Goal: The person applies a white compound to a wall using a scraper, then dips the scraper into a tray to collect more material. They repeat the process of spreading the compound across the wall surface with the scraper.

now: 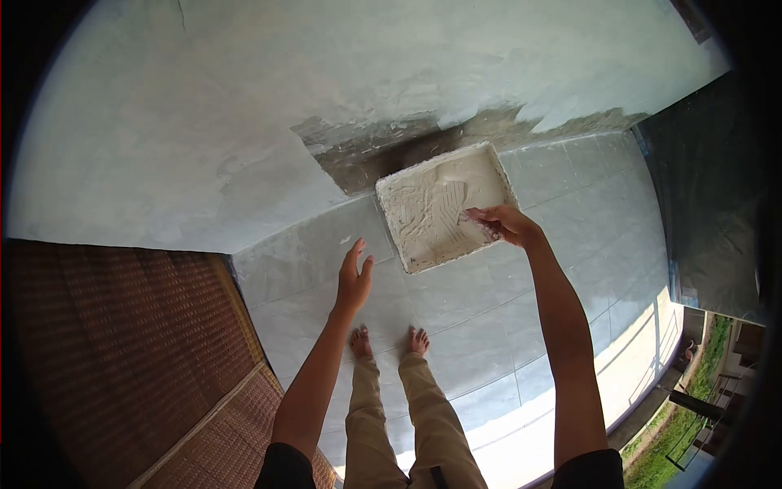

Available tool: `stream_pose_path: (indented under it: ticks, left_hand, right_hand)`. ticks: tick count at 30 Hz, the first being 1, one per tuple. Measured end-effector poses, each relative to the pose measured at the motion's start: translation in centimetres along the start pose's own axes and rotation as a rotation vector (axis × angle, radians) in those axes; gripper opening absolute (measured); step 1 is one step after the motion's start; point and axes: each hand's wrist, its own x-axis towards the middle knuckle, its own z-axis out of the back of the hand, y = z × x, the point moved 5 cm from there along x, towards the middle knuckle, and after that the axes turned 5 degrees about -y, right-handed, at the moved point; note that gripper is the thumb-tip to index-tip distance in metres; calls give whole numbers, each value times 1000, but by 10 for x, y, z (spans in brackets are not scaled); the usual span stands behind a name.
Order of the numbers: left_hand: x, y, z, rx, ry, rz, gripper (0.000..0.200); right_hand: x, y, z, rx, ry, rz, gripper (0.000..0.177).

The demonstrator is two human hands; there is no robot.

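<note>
The tray (389, 224) sits by the wall (244, 122); the right hand (501, 222), pinching what looks like a scraper (472, 217) at the tray's right rim, should probably scoop putty (432, 208) shallowly, with the left hand (354, 281) spread left of the tray.

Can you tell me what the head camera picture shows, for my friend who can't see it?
A person's right hand reaches into a square tray of white paste that sits on a grey tiled floor by a patchy wall. Their left hand hangs open over the floor, near two bare feet.
</note>
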Motion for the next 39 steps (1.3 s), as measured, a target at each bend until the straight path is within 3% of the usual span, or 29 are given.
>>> stream_pose_path:
  ticks: [5, 11, 18, 25, 39]
  left_hand:
    - [24, -90, 75, -85, -133, -139, 44]
    - [31, -222, 173, -164, -243, -355, 39]
    - [12, -353, 303, -148, -383, -545, 38]
    - [-5, -444, 434, -142, -518, -716, 38]
    - [-21, -559, 611, 242, -844, -994, 49]
  right_hand:
    - [-52, 41, -47, 375, 110, 247, 45]
    - [-132, 141, -121, 734, 220, 485, 43]
    - [-224, 258, -207, 727, 371, 706, 47]
    - [-318, 371, -312, 705, 354, 832, 44]
    - [-409, 532, -448, 594, 474, 1148, 42]
